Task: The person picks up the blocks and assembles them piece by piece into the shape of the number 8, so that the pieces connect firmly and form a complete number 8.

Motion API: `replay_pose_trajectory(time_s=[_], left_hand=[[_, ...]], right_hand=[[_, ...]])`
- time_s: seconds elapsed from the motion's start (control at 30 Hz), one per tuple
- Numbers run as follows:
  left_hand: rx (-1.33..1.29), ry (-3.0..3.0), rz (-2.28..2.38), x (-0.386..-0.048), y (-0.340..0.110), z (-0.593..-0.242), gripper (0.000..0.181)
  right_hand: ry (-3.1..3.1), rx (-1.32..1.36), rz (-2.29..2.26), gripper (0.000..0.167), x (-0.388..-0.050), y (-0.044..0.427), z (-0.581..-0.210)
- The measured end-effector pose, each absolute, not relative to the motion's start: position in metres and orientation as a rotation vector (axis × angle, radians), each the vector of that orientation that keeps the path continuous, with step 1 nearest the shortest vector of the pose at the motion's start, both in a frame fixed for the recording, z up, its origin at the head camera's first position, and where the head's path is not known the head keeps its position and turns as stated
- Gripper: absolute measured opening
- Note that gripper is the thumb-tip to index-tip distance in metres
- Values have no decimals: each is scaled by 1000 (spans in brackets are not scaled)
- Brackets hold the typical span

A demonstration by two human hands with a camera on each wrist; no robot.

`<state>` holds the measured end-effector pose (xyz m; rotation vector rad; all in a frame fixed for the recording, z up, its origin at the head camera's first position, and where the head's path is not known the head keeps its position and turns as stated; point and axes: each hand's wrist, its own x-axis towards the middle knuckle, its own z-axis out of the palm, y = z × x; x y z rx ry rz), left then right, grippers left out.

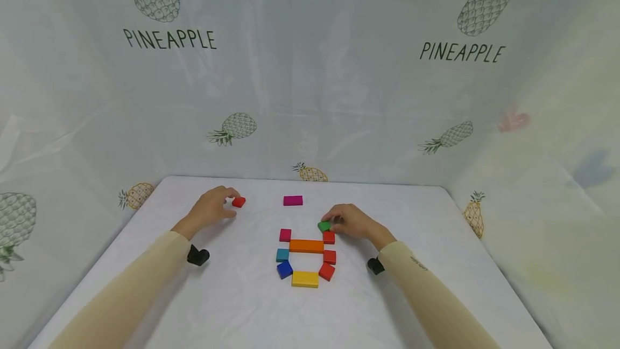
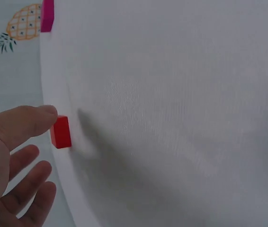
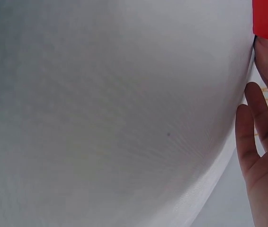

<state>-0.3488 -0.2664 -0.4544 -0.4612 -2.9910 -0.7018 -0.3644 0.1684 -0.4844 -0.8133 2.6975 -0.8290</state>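
Note:
At the far left of the table, my left hand [image 1: 209, 210] reaches toward a small red block [image 1: 239, 202]. Its thumb and fingers are spread apart. In the left wrist view, the thumb tip overlaps the top of that red block [image 2: 62, 132], and the other fingers curve loosely below. My right hand [image 1: 356, 222] pinches a small green block [image 1: 324, 226] just above the upper right red block [image 1: 329, 237] of an arrangement. In the right wrist view, a red block [image 3: 265, 19] lies by the thumb; the green block is hidden there.
An orange block [image 1: 306, 246] and a yellow block [image 1: 305, 279] span the arrangement, with pink, teal [image 1: 282, 255], blue [image 1: 284, 270] and red blocks along its sides. Farther back lies a magenta block [image 1: 293, 201]. A pineapple-print curtain [image 1: 310, 79] hangs behind the white table [image 1: 232, 306].

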Motion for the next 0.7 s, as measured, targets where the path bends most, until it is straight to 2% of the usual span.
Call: replay_pose_trajectory(time_s=[0.3,0.7], left_hand=[[-543,-3043,-549,-375,-277,-467,52],[-639,-3133,-621,-395,-276,-463,49]], right_hand=[[2690,-848,-821,30,-365,168,-483],[2692,-859,-816,29,-364,170,-481]])
